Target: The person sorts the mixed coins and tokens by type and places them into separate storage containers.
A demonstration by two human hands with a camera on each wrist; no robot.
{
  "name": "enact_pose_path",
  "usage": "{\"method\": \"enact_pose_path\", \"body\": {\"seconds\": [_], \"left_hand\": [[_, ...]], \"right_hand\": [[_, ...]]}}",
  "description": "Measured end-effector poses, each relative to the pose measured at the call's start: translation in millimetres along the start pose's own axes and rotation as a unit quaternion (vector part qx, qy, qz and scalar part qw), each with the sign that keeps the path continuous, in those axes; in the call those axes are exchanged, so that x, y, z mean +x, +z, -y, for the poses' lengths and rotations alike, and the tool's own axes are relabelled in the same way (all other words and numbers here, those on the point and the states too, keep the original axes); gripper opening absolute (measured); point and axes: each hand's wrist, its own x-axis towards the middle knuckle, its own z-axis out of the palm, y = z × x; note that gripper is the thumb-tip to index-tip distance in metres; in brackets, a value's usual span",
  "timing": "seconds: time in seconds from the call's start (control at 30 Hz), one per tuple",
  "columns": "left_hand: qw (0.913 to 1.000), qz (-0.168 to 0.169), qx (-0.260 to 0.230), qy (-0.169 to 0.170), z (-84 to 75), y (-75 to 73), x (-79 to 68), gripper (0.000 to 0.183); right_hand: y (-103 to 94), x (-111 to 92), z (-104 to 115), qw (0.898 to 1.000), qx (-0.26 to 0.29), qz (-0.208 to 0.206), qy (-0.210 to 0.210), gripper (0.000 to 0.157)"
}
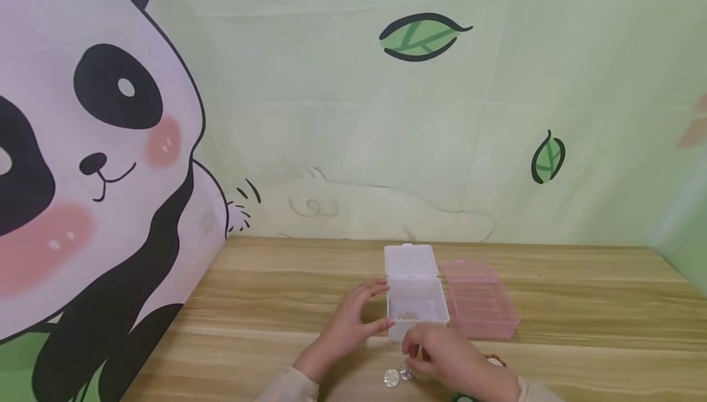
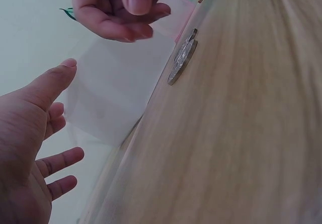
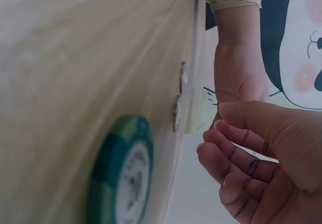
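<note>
A small white plastic box (image 1: 418, 331) stands with its lid flipped back, and a few silver coins (image 1: 409, 315) lie inside. At its left side my left hand (image 1: 353, 316) is spread, fingertips and thumb touching the box; those fingers look mostly straight in the left wrist view. Two silver coins, one on the left (image 1: 391, 378) and one on the right (image 1: 407, 374), lie on the table before the box. Just above them is my right hand (image 1: 442, 353), its fingers loosely bent. Nothing shows between its thumb and fingertips in the right wrist view.
A translucent pink case (image 1: 486, 307) stands right of the white box. A green poker chip (image 3: 135, 181) and a red-edged chip (image 1: 496, 360) lie near my right hand, partly covered by it in the head view. Behind the wooden table (image 1: 585, 316) hangs a panda-printed cloth (image 1: 331, 113).
</note>
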Motion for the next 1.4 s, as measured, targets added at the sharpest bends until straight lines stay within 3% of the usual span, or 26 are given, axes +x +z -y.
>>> {"method": "enact_pose_path", "body": {"seconds": [0.53,0.87,1.4], "left_hand": [[1.0000,-0.001,0.005,-0.004,-0.4,0.0,-1.0,0.059],[1.0000,-0.001,0.000,-0.005,0.1,0.4,-0.9,0.059],[1.0000,0.000,-0.001,-0.007,-1.1,-0.2,-1.5,0.059]], "right_hand": [[10.4,-1.5,1.0,0.998,-0.065,0.017,0.003,0.012],[13.1,0.9,2.2,0.994,-0.099,0.043,0.026,0.016],[16.5,2.6,2.6,0.994,-0.099,0.041,0.022,0.020]]}}
